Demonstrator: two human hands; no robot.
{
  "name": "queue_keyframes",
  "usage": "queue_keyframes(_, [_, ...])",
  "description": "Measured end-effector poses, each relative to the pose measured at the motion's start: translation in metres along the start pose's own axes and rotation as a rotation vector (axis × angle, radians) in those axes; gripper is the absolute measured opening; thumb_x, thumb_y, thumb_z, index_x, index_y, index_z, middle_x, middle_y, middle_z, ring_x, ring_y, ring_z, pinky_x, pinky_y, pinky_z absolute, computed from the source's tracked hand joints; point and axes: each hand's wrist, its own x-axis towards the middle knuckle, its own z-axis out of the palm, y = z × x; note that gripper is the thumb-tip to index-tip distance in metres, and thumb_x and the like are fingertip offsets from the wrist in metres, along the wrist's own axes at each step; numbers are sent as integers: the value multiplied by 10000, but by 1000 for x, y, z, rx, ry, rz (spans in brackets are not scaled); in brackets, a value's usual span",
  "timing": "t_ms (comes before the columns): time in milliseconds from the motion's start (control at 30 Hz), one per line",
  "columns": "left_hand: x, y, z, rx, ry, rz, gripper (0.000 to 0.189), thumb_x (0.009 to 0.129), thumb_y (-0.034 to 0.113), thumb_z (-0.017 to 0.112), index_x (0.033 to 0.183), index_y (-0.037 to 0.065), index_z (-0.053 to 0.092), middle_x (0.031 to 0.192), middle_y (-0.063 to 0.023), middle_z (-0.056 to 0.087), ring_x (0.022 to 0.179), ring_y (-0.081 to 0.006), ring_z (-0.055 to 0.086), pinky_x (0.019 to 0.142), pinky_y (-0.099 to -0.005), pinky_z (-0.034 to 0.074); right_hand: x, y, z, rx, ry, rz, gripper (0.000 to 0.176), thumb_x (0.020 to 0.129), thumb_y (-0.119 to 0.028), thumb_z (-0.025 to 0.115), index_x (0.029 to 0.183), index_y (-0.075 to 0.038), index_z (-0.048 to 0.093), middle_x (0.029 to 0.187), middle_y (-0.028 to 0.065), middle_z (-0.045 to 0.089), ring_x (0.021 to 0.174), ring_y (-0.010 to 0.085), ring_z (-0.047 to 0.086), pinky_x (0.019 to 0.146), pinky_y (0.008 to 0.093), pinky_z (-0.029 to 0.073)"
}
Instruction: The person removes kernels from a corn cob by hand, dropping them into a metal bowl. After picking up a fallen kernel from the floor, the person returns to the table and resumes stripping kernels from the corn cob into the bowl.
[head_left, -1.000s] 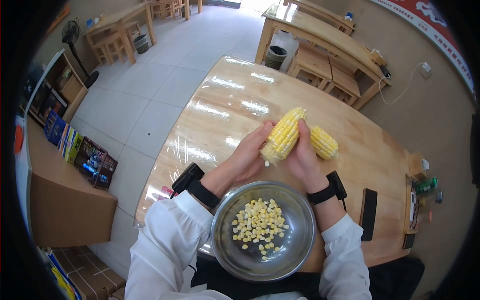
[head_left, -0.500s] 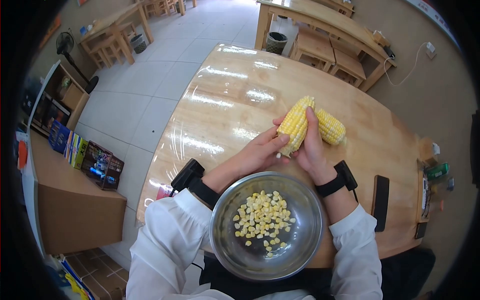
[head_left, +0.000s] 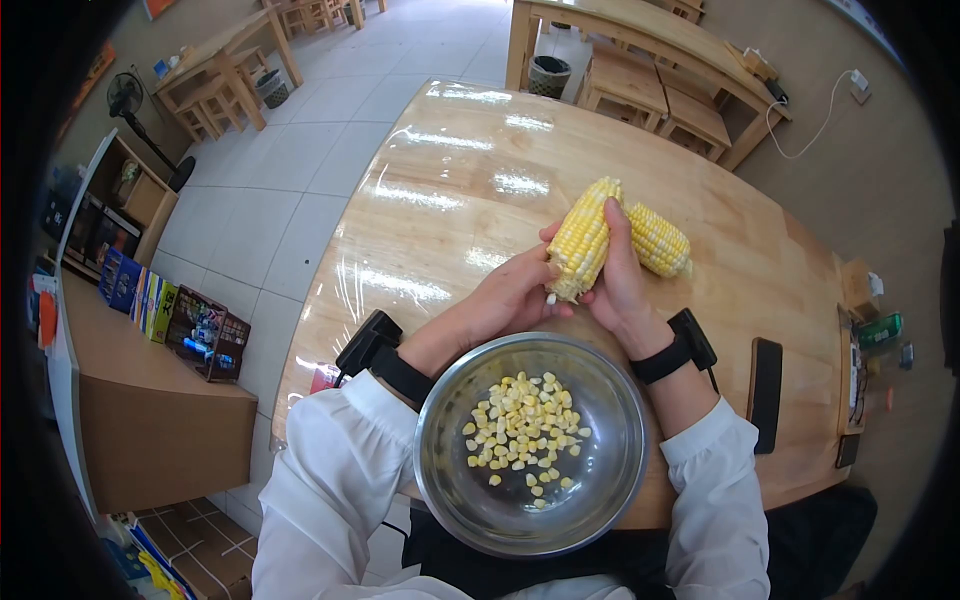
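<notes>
1. The left hand holds the bottom end of a yellow corn cob. Its fingers are closed around the cob, and the thumb presses near the low end.
2. The right hand holds the same corn cob from the other side. Its fingers are closed on it too, and one finger lies stretched up along the cob.
3. The corn cob is up in the air over the wooden bench, just past the far rim of the metal bowl. It is tilted, and its thin tip points away from the person.
4. A second cob lies on the bench just beside the right hand, on its far side.
5. The metal bowl sits at the near edge of the bench, close to the person's body and just below both hands.
6. Loose corn kernels lie in a small heap in the middle of the bowl.
7. Each wrist wears a black band with a little black box on it: the left band and the right band.
8. A black phone lies flat on the bench to the right of the bowl, not touching it.
9. Both arms wear white sleeves.
10. The bench top is shiny, and a pale tiled floor shows to its left.
</notes>
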Motion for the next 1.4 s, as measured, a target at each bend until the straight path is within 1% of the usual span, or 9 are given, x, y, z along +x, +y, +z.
queue_keyframes(267, [1, -1, -2, -140, -65, 23, 482, 902, 224, 433, 1310, -8, 321, 1187, -131, 507, 1040, -208, 555, 821, -273, 467, 0, 0, -1, 19, 9, 5, 554, 892, -542, 408, 955, -7, 539, 852, 107, 618, 700, 141, 616, 606, 260, 531])
queue_keyframes(467, [1, 0, 6, 234, 99, -31, 434, 930, 249, 492, 1282, 28, 369, 1136, -84, 541, 991, -157, 580, 785, -229, 478, 0, 4, 0, -37, 37, -38, 534, 888, -533, 436, 961, -13, 532, 848, 110, 618, 696, 136, 616, 580, 243, 521])
queue_keyframes(767, [-2, 4, 6, 138, 26, -40, 393, 948, 175, 453, 1293, 18, 348, 1172, -92, 515, 1009, -154, 571, 790, -226, 477, -1, -1, 1, -30, 15, -7, 526, 891, -531, 427, 958, -19, 528, 840, 110, 618, 682, 135, 616, 548, 236, 517])
queue_keyframes(933, [2, 1, -5, -1, -51, -11, 412, 932, 144, 348, 1310, -17, 320, 1194, -122, 506, 1040, -200, 560, 825, -261, 472, -1, -5, 1, 62, -6, 59, 537, 894, -536, 404, 964, -17, 524, 842, 115, 617, 683, 151, 619, 561, 261, 527])
queue_keyframes(1167, [3, 3, -1, -124, 28, -27, 422, 901, 122, 358, 1288, -44, 340, 1147, -140, 541, 992, -214, 584, 812, -259, 485, 1, -2, -1, 52, 10, 11, 531, 895, -530, 394, 958, -20, 524, 845, 122, 620, 693, 158, 615, 601, 277, 531])
queue_keyframes(1233, [4, 7, -3, -14, 228, -88, 374, 901, 138, 376, 1222, -48, 418, 1062, -121, 589, 929, -198, 615, 773, -251, 505, 4, -5, 3, 81, 58, -130, 520, 886, -531, 396, 942, -30, 525, 852, 129, 623, 719, 171, 611, 652, 299, 525])
queue_keyframes(1267, [2, 8, -4, -11, 232, -81, 374, 901, 138, 376, 1222, -48, 418, 1062, -121, 589, 929, -198, 615, 773, -251, 505, 5, -6, 1, 81, 49, -130, 520, 886, -531, 396, 942, -30, 525, 852, 129, 623, 719, 171, 611, 652, 299, 525])
queue_keyframes(1333, [-3, 15, -5, 352, 301, -44, 290, 910, 175, 422, 1095, -13, 539, 943, -73, 626, 821, -142, 621, 690, -221, 502, 7, -9, -8, 198, 1, -133, 515, 873, -536, 404, 929, -39, 525, 826, 118, 613, 762, 190, 602, 688, 306, 511])
queue_keyframes(1400, [-10, 34, -3, 550, 324, -56, 257, 910, 183, 439, 1041, 7, 574, 897, -57, 623, 784, -118, 601, 665, -213, 487, 7, -13, -10, 235, -8, -128, 516, 868, -538, 410, 927, -39, 525, 803, 106, 601, 772, 197, 593, 684, 299, 506])
